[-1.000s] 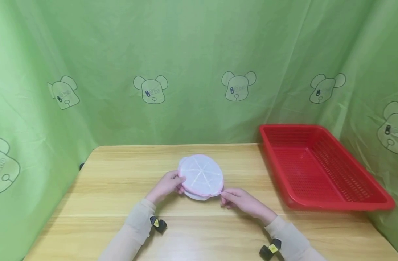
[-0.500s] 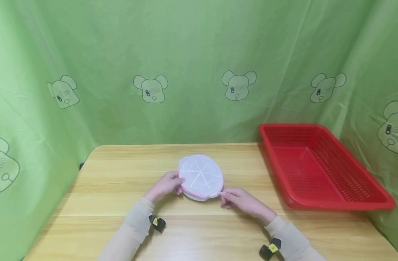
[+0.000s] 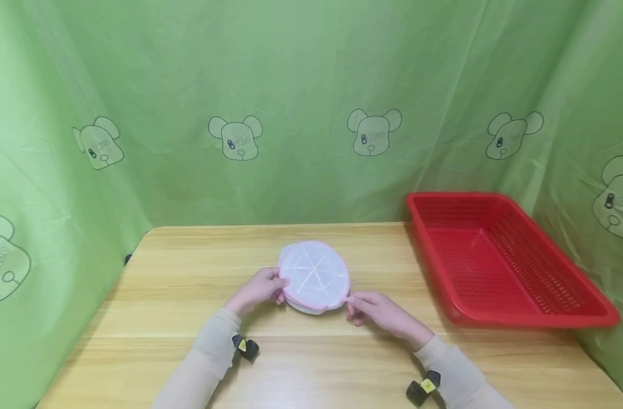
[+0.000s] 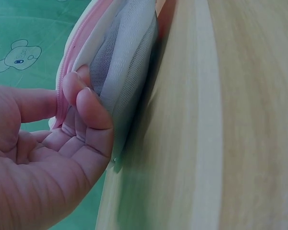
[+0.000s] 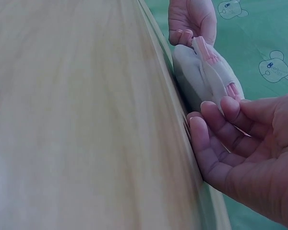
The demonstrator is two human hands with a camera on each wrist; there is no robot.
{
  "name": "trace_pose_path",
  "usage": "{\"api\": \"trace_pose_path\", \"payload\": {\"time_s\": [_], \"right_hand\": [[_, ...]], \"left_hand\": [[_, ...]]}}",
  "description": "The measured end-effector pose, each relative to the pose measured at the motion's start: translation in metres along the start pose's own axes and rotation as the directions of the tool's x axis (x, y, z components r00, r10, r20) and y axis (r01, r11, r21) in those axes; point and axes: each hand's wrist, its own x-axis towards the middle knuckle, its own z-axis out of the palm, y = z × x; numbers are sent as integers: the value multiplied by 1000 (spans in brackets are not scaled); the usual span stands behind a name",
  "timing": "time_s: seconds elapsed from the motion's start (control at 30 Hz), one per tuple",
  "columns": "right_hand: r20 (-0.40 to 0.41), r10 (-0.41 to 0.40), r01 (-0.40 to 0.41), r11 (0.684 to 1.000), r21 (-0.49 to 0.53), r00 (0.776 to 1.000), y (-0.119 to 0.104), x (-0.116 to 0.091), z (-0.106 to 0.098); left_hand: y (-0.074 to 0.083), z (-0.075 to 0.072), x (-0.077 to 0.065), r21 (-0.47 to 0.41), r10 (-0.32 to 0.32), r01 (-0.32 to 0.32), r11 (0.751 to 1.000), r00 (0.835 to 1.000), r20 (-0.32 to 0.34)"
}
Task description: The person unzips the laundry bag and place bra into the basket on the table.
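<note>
Here, round pouch (image 3: 315,275): spoked face up, broad plane along table (image 3: 153,318).

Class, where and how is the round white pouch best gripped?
Probably the pouch is best pinched by its pink-edged left rim, above and below, coming from the left: its broad face is up, and that rim stands out like a lip. The left hand grips there; the right hand pinches at the near-right edge.

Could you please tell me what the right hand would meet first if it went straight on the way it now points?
The right hand would most likely meet the round pouch at once, since it pinches its edge; exact depth is unclear.
</note>
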Motion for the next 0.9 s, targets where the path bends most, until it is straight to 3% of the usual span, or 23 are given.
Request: {"api": "trace_pose_path", "payload": {"time_s": [0.4,0.6,0.9], "right_hand": [[-12,-6,7,1000,29,1000,4,1,0],[-71,47,-41,995,86,996,8,3,-1],[-103,63,-50,990,131,993,6,4,-2]], "left_hand": [[0,-1,0,4,-16,16,1000,1000,14],[0,-2,0,15,-20,20,1000,1000,21],[-1,-3,0,28,-23,23,999,999,23]]}}
